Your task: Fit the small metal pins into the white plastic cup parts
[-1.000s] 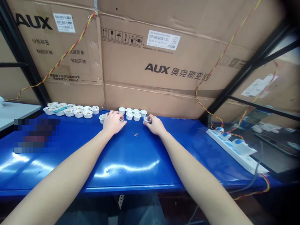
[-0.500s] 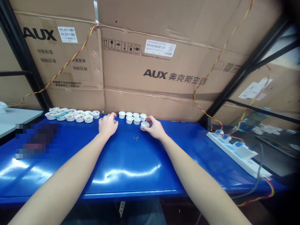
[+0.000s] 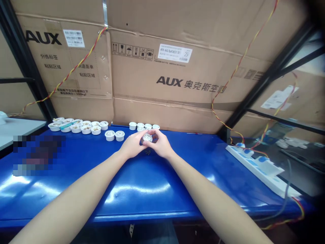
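Near the middle of the blue table (image 3: 142, 183), a small round white lidded cup (image 3: 147, 137) is between my two hands. My left hand (image 3: 132, 145) closes its fingers on the cup's left side. On the right side, my right hand (image 3: 161, 144) grips it with thumb and fingers. Just beyond sits a group of similar white lidded cups (image 3: 132, 125), partly hidden by my fingers. A pair of lidded cups (image 3: 120, 136) stands to the left of my left hand. Some small dark pieces, like screws (image 3: 148, 153), lie on the table just below the held cup.
Several open white cups with small bits in them (image 3: 86, 129) stand at the back left. A large cardboard sheet (image 3: 162, 84) rises behind the table. At the right edge lies a white power strip (image 3: 256, 169) with plugs and cables. A blurred dark item (image 3: 40, 152) lies on the left.
My right hand has brought the cup left and nearer. My left hand has moved right to meet it, uncovering two lidded cups where it was.
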`<state>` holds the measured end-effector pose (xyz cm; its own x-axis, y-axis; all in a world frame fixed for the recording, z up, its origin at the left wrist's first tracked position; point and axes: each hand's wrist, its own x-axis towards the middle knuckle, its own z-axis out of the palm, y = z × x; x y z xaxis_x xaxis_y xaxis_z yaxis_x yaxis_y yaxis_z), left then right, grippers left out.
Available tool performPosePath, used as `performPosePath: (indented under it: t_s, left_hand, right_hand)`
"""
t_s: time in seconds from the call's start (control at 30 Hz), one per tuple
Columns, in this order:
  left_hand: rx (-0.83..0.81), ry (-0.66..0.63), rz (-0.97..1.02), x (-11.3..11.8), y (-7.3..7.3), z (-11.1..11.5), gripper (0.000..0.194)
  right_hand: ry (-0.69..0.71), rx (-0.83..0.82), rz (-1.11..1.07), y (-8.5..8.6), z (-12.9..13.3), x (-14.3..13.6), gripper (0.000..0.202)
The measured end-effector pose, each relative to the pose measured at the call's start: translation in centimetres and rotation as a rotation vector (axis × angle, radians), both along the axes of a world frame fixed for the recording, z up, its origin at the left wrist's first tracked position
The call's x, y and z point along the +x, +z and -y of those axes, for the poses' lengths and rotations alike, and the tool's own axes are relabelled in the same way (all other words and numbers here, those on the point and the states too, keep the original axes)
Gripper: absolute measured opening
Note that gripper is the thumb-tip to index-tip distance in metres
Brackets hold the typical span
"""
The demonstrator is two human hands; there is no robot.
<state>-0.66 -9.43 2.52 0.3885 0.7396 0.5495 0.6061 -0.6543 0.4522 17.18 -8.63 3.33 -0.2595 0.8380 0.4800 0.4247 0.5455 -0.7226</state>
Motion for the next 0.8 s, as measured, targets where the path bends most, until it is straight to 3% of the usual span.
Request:
performPosePath:
  t_s: [0.07, 0.17, 0.23, 0.37, 0.8]
  left_hand:
    - [0.019, 0.028, 0.016, -0.2, 0.0, -0.2, 0.056]
    - [0.034, 0.144, 0.070, -0.9, -0.1, -0.7, 0.055]
    - [0.036, 0.215, 0.105, -1.2, -0.2, -1.0, 0.054]
    - [0.029, 0.273, 0.130, -1.4, -0.3, -1.2, 0.051]
    - [0.035, 0.255, 0.126, -1.0, -0.1, -0.7, 0.049]
  right_hand:
    - [-0.004, 0.016, 0.020, 0.4, 0.2, 0.0, 0.050]
    - [-0.016, 0.043, 0.220, 0.9, 0.3, 0.5, 0.030]
    - [0.034, 0.035, 0.385, 1.0, 0.3, 1.0, 0.018]
    - [0.103, 0.049, 0.568, 0.9, 0.4, 1.0, 0.013]
    - [0.077, 0.057, 0.649, 0.4, 0.5, 0.1, 0.006]
